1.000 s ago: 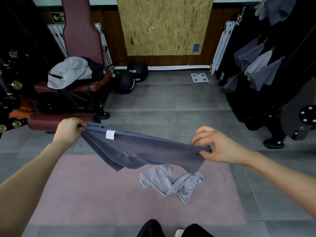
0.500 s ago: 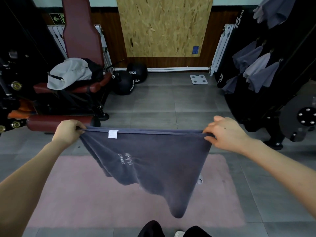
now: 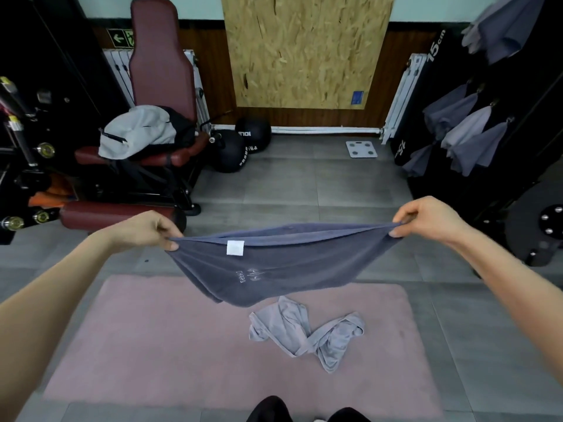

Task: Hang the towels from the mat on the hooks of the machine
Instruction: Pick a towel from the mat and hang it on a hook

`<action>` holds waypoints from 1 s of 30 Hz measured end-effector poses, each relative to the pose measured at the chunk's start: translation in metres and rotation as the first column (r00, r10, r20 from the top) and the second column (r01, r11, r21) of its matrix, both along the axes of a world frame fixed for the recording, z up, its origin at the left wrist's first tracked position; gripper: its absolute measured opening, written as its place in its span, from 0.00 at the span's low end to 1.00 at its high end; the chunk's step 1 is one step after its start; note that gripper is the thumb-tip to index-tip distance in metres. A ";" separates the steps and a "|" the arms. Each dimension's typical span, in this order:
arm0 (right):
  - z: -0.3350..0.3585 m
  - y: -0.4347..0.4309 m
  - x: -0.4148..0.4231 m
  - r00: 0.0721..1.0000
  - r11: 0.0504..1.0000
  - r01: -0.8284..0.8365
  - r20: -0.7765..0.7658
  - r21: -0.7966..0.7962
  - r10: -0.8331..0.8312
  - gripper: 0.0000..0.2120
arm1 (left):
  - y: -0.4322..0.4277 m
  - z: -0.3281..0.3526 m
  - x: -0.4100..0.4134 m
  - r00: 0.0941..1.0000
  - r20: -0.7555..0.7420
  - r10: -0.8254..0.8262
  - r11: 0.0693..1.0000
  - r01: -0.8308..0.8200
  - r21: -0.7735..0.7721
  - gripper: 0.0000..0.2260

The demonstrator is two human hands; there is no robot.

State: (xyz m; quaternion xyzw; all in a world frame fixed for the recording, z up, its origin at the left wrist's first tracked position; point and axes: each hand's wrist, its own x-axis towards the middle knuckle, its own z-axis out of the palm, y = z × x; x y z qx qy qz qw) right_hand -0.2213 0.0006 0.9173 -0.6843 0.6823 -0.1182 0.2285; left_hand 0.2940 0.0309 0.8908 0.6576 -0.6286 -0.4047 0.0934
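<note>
Machine (image 3: 533, 117): off to the right, grey towels (image 3: 469, 141) draped on its hooks.
Mat (image 3: 152, 345): pink, flat on the floor under the hands.
Dark towel (image 3: 280, 269): up in the air, stretched between both hands above the mat!
Light towel (image 3: 304, 330): crumpled on the mat.
Left hand (image 3: 146, 229): fingers pinching the dark towel's left corner.
Right hand (image 3: 426, 220): fingers pinching its right corner.

Grey jacket (image 3: 137, 132) on maroon bench (image 3: 158, 71) — two black medicine balls (image 3: 230, 153) beside; white scale (image 3: 361, 149) near wall.

Bare forearms (image 3: 61, 295) and bare hands: left hand (image 3: 143, 229), right hand (image 3: 426, 222). Black trousers (image 3: 268, 411) at the bottom edge, a sliver of white shoe (image 3: 317, 420) between the legs.
</note>
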 end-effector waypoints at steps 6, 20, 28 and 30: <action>0.024 -0.004 -0.021 0.851 0.990 0.019 0.517 0.140 -0.089 0.05 | 0.001 0.010 0.004 0.848 -0.474 0.235 0.972 -0.203 0.119 0.08; 0.063 0.031 0.081 0.980 0.949 -0.185 0.027 -0.254 0.198 0.07 | -0.004 0.070 -0.145 0.885 -0.457 0.089 0.933 -0.235 -0.274 0.12; 0.078 0.032 0.112 0.920 0.895 -0.354 0.070 -0.273 0.385 0.04 | 0.005 0.083 -0.210 0.922 -0.259 -0.289 0.884 0.153 -0.442 0.18; 0.079 0.032 0.112 0.909 0.888 -0.374 0.085 -0.268 0.408 0.04 | 0.004 0.083 -0.214 0.900 -0.303 -0.314 0.891 0.169 -0.422 0.14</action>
